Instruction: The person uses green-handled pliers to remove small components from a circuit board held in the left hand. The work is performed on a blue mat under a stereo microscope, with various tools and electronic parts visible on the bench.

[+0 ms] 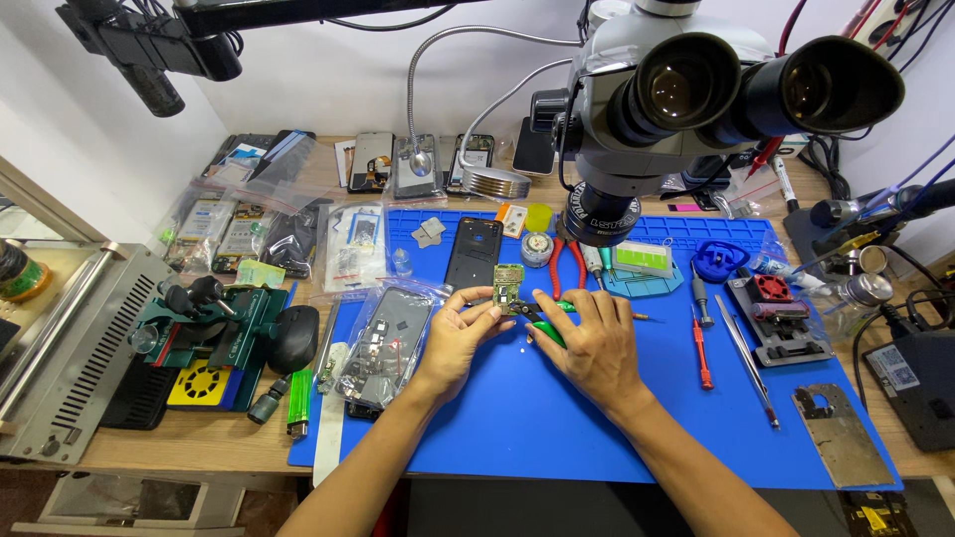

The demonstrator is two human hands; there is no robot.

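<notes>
At the centre of the frame, the left hand (456, 333) holds a small green board (508, 288) by its fingertips above the blue mat (517, 418). The right hand (592, 343) grips green-handled cutters (545, 320), the tips probably touching the board.

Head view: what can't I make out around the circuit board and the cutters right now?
- Cutter tips: the green-handled cutters vanish under the right hand; whether they touch the circuit board cannot be told.
- Board parts: too small.
- Board's lower edge: covered by left hand fingers.
- Under the microscope: its body hides the blue mat there.
</notes>
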